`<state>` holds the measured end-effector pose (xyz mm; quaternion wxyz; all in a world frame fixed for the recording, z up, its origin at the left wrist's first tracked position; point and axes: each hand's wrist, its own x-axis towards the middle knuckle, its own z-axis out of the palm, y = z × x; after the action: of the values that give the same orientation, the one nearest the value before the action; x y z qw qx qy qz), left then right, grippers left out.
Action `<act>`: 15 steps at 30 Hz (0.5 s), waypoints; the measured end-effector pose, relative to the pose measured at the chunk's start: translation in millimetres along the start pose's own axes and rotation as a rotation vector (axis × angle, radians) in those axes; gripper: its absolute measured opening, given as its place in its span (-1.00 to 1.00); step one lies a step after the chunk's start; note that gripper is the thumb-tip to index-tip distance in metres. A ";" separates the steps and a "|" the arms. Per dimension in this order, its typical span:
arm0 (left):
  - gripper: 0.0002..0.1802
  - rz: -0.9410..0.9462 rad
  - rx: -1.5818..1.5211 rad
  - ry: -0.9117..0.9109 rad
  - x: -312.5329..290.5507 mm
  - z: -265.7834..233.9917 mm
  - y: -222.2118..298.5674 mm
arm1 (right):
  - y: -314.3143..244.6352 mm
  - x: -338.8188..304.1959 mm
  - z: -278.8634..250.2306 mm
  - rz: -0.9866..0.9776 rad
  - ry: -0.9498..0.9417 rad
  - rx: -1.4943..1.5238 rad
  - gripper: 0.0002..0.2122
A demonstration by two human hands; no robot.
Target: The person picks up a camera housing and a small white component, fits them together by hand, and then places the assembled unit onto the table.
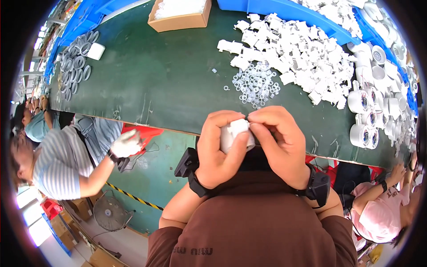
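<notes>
My left hand [219,149] wraps around a small white plastic fitting [235,134], held close to my chest just off the near edge of the green table [169,75]. My right hand [278,142] pinches the top of the same fitting with thumb and fingertips. Whether a small ring is between those fingertips cannot be told. On the table just beyond my hands lies a cluster of small clear plastic rings [255,84]. Behind it spreads a big heap of white plastic fittings [298,53].
A cardboard box [180,15] sits at the table's far edge, grey rings [73,62] lie far left, white cups and round parts [373,102] crowd the right. Blue bins [284,11] line the back. A person in stripes [66,155] sits left, another in pink [382,209] right.
</notes>
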<state>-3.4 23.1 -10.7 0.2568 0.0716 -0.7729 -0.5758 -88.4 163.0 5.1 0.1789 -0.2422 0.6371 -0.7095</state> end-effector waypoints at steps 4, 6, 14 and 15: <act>-0.79 -0.405 -0.603 -0.080 2.2 -11.2 9.6 | -1.0 -0.8 1.0 -0.134 -0.004 -0.222 -0.88; -0.79 -0.452 -0.734 -0.103 3.7 -14.8 7.7 | -6.1 -0.3 2.8 -0.140 -0.009 -0.251 -0.89; -0.76 0.068 0.170 -0.175 15.6 -18.7 11.9 | -9.5 -4.1 -4.6 0.183 -0.045 0.059 -0.93; -0.76 0.070 0.160 -0.174 17.5 -20.5 8.9 | -10.9 -4.6 -8.5 0.370 -0.080 0.254 -0.93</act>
<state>-7.0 1.4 7.3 0.2020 0.0145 -0.8378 -0.5070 -88.9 173.9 14.9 0.3603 -0.1249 0.5685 -0.7290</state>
